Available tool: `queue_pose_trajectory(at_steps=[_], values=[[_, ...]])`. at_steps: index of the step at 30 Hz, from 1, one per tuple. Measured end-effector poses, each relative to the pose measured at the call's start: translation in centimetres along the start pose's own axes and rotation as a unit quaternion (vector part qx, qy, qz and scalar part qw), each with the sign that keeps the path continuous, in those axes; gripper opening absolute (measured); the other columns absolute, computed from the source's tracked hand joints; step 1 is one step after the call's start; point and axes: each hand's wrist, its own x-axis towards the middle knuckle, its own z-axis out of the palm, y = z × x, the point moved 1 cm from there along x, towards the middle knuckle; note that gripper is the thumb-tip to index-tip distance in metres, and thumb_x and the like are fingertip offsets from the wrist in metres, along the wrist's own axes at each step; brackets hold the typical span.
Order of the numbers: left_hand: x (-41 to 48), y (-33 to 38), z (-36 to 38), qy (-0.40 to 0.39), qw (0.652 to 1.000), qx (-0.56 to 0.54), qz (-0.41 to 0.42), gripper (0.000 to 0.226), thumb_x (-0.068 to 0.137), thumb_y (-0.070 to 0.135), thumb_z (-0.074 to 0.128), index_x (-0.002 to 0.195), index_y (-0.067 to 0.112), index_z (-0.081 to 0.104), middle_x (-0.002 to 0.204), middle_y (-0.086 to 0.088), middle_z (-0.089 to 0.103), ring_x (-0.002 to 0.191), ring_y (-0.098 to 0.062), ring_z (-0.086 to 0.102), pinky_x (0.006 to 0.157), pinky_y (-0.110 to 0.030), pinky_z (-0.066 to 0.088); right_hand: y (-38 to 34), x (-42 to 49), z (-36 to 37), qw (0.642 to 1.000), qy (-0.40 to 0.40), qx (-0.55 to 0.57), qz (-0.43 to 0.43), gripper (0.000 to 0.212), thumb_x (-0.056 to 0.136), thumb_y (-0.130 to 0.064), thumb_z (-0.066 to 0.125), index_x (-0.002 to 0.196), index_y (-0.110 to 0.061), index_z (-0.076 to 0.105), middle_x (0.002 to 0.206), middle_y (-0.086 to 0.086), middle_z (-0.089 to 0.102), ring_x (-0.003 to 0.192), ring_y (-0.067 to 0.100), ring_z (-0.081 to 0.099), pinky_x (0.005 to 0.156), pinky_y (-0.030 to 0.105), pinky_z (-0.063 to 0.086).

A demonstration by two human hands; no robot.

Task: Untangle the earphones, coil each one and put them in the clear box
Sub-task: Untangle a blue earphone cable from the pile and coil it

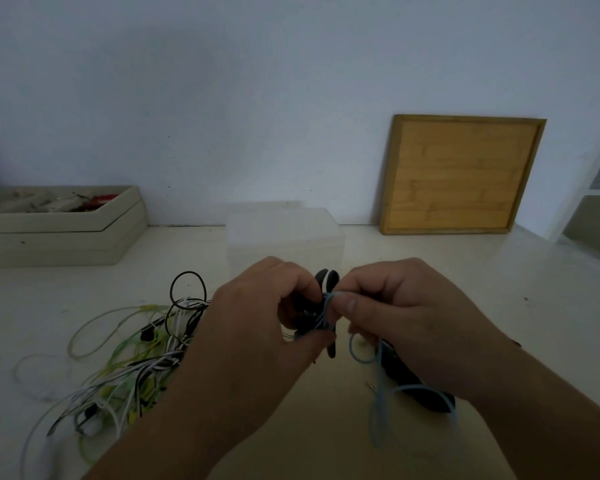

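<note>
Near right, slack of the blue cord point(378, 386) trailed on the table; its upper turns were pinched by curled fingers of both the left hand point(257, 323) and the right hand point(406, 313), against a black earphone point(326, 280). Left of the hands lay the tangle point(136, 358), unsorted. Beyond them the clear box point(284, 233) showed no contents, as far as could be told: judged an early stage, most coiling left.

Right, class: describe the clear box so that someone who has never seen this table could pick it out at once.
Start at the square wooden board leaning on the wall, then look left along the back of the table. The clear box stands there, just beyond the left hand and right hand. Unlike the opaque beige tray further left, it is see-through plastic.
</note>
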Motion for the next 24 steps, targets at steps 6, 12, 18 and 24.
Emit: queue_pose_trajectory(at_steps=[6,12,18,24], values=[[-0.1,-0.5,-0.2,0.001,0.999,0.007,-0.036,0.033,0.065,0.026,0.087,0.082,0.033,0.06,0.079,0.017,0.062,0.078,-0.006,0.063,0.071,-0.023,0.052,-0.3,-0.4,-1.4,0.996,0.032,-0.084,0.003,0.014,0.081,-0.016,0.072,0.078,-0.03,0.074,0.069,-0.01,0.067,0.061,0.005,0.061,0.058,0.014,0.048],[0.1,-1.2,-1.0,0.007,0.998,0.032,-0.049,0.029,0.065,0.029,0.082,0.081,0.034,0.059,0.079,0.018,0.063,0.075,-0.003,0.064,0.071,-0.021,0.054,0.9,-0.1,-2.5,0.959,0.121,-0.256,0.011,0.032,0.08,-0.01,0.074,0.086,-0.041,0.068,0.082,-0.027,0.062,0.083,-0.016,0.056,0.07,-0.002,0.036],[0.4,-1.5,-1.8,0.084,0.992,0.037,-0.084,0.024,0.067,0.03,0.078,0.084,0.028,0.062,0.081,0.015,0.066,0.073,-0.003,0.066,0.066,-0.017,0.054,1.6,0.1,-3.3,0.942,0.18,-0.27,0.081,0.033,0.082,-0.036,0.072,0.113,-0.037,0.063,0.105,-0.019,0.057,0.089,-0.008,0.056,0.083,0.01,0.045],[0.5,-1.7,-2.4,0.142,0.984,0.002,-0.112,0.022,0.069,0.029,0.075,0.087,0.025,0.063,0.081,0.011,0.066,0.075,-0.006,0.066,0.071,-0.023,0.055,1.2,-0.6,-3.4,0.958,-0.151,-0.003,0.243,0.064,0.08,-0.067,0.041,0.109,-0.018,0.071,0.094,0.0,0.076,0.088,0.015,0.073,0.083,0.036,0.06]])
